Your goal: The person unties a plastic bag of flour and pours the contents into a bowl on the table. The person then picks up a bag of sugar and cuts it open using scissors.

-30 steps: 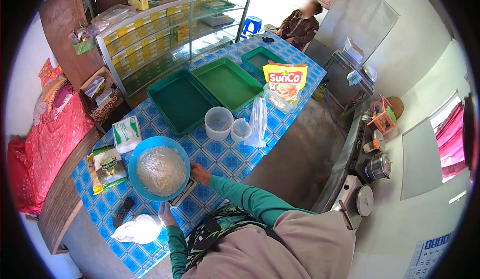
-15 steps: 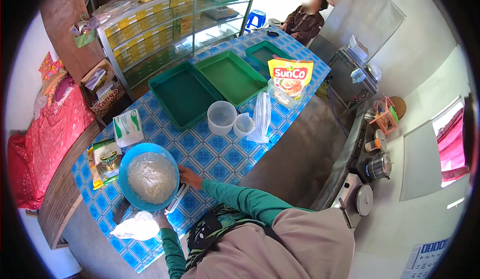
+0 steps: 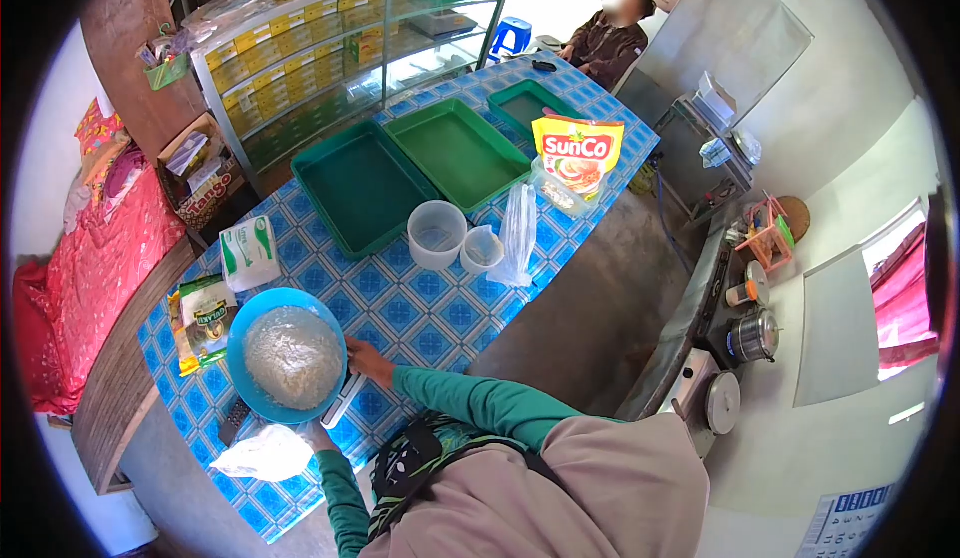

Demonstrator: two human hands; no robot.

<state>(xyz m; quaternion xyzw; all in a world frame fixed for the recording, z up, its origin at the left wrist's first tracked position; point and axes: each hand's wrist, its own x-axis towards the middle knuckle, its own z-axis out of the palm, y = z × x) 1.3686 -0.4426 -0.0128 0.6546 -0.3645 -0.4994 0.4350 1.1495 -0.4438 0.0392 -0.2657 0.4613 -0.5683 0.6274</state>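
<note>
A blue bowl filled with white flour is on the near left part of the blue-patterned table. My right hand grips its right rim. My left hand is at the bowl's lower edge, its fingers partly hidden by the bowl and beside a white plastic bag. A flat white scale shows just right of the bowl. Behind the bowl lie a yellow and green Gulaku packet and a white and green packet. A dark remote is partly covered.
Green trays lie across the table. Clear tubs, a plastic bag and a SunCo pouch stand toward its right edge. A glass cabinet runs behind. A person sits at the far end. A stove is at right.
The blue bowl has moved left and slightly down with my hands, uncovering more of the scale. It now overlaps the remote and nearly reaches the white bag.
</note>
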